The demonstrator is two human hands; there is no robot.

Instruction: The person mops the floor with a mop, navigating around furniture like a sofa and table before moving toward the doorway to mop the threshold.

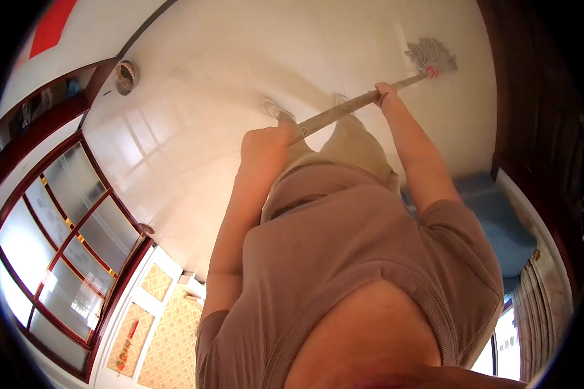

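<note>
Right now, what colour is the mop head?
Grey strands with a pink collar, clearest in the head view.

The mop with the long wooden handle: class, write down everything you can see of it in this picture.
The mop with the long wooden handle has a pale brown, straight shaft, a small red collar at its far end, and a head of grey, stringy strands spread on the glossy white tiled floor. It slants down and away from the person. The left hand grips the near end; the right hand grips close to the head.
</note>
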